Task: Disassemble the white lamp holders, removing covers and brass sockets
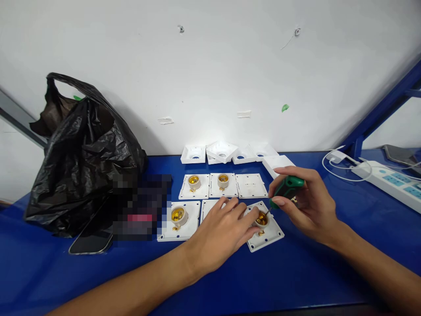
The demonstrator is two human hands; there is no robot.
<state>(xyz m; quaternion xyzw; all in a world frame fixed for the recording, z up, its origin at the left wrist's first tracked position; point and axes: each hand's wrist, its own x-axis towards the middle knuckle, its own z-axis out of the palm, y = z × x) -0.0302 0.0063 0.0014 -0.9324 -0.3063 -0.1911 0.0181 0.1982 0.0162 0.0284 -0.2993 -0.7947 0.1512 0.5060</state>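
Observation:
My right hand (312, 204) grips a green-handled screwdriver (289, 186), its thin shaft angled down to the left. The tip goes into the brass-lined cup of a round lamp socket (262, 219) on a square white base plate (271, 236). From the left, my left hand (222, 232) holds this socket between thumb and index finger. Its other fingers lie over another white plate (205, 207), mostly hidden beneath them. A small brass terminal (261, 233) shows in front of the held socket. The plate under it sits slightly turned on the blue table.
More plates with sockets (194, 181) lie left and behind, beside a bare plate (251, 186). White square covers (193, 154) line the wall. A black plastic bag (88, 162) and phone (92, 237) occupy the left; a power strip (391, 180) with white cable lies right on the blue table (263, 285).

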